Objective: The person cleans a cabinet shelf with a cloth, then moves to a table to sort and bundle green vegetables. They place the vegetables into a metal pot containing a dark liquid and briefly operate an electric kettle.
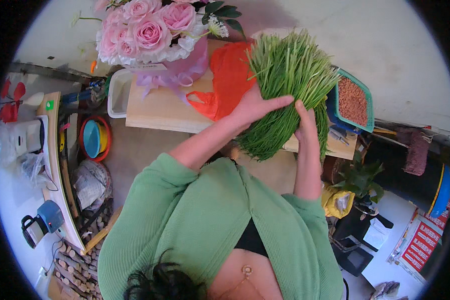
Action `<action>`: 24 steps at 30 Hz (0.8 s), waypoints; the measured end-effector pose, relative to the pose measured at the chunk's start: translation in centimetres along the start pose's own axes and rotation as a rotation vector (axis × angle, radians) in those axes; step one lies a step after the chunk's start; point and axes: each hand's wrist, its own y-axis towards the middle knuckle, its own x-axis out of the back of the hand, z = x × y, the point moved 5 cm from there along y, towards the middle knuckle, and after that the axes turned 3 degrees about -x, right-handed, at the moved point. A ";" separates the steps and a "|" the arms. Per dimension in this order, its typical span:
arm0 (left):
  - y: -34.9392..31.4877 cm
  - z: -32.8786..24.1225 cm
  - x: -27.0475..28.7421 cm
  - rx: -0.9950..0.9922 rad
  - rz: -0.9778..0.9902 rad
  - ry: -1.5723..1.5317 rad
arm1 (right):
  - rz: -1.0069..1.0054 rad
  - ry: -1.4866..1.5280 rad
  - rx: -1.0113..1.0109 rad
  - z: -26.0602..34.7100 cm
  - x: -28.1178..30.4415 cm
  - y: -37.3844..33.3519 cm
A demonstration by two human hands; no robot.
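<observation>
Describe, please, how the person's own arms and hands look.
The left sleeve and right sleeve are light green ribbed knit, ending short of the wrists. The left hand and right hand are bare, without gloves; no watch or bracelet shows.

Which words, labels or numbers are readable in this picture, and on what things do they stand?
White card by the roses: dark lettering, not copied here.
Red-and-white sheet at lower right: white characters, not copied here.
Green tag at far left: mark too small to read.
</observation>
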 end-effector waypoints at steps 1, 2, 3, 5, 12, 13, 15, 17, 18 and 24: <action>0.6 -0.5 0.1 0.003 0.024 -0.033 | 0.024 0.037 -0.019 0.0 -0.2 0.4; 0.8 -0.6 0.0 0.040 0.034 -0.051 | -0.002 0.080 -0.058 -0.1 -0.2 0.7; 1.2 -0.9 0.1 0.059 0.062 -0.079 | -0.006 0.133 -0.083 -0.2 -0.2 0.9; 2.0 -1.2 0.4 0.140 0.104 -0.143 | 0.000 0.214 -0.107 -0.2 -0.2 1.0; 3.3 -0.1 1.2 0.360 -0.020 -0.287 | 0.032 0.175 -0.160 0.8 -1.2 1.7; 3.4 0.1 1.2 0.377 -0.014 -0.285 | 0.051 0.148 -0.158 1.1 -1.6 1.8; 3.8 0.5 0.8 0.357 0.048 -0.262 | 0.036 0.095 -0.161 1.7 -2.4 1.9; 4.0 1.0 0.5 0.316 0.042 -0.211 | 0.010 0.010 -0.160 2.0 -3.3 2.1; 4.2 1.2 0.5 0.278 0.008 -0.169 | -0.031 -0.039 -0.145 2.3 -3.6 2.0; 3.3 1.3 -1.7 -0.038 -0.197 -0.074 | -0.144 -0.190 0.080 5.1 -4.1 -1.1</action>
